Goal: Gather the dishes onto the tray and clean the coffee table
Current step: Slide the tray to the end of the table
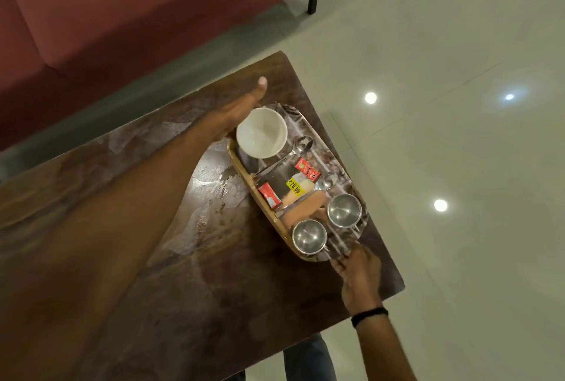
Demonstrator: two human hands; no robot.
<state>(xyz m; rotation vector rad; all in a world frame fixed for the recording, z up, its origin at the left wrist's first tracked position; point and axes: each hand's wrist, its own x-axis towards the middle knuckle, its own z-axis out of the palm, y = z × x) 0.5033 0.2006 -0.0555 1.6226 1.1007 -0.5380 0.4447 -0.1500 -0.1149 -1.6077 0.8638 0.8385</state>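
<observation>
Landmark: the tray point(334, 163), oval with a raised wooden rim, was taken as reference for all positions.
Tray position: it was found on the coffee table point(214, 289), which extended beneath it and well to its left. Whether it had been raised clear of the top could not be established.
Load on tray: a white bowl point(261, 132) was recorded at the far end, and two steel cups point(344, 210) point(309, 236) side by side at the near end. Two spoons point(302, 146) point(327, 181), red sachets point(306, 169) and a price-stickered packet point(284, 186) were noted in the middle.
Left hand: the left hand point(241, 111) was placed against the tray's far end, beside the bowl, thumb raised. Its fingers were hidden by the bowl and rim, so grip could not be determined.
Right hand: the right hand point(359, 270) was placed at the tray's near end, fingers stretched out with the tips laid on the rim. No curl round the rim was seen, though the view was blurred.
Stage, as judged: the dishes appeared gathered, while lifting the tray and wiping the table appeared outstanding.
Handling, as judged: the tray was assessed as stiff and moderately heavy, with a smooth glossy base. The bowl was considered breakable, and the cups light and liable to slide or topple.
Recommended hold: the two short ends, fingers hooked under the rim, thumbs on top, tray kept level.
Surroundings: a red sofa point(122, 13) was noted beyond the tray and pale floor tiles point(458, 74) to its right.
</observation>
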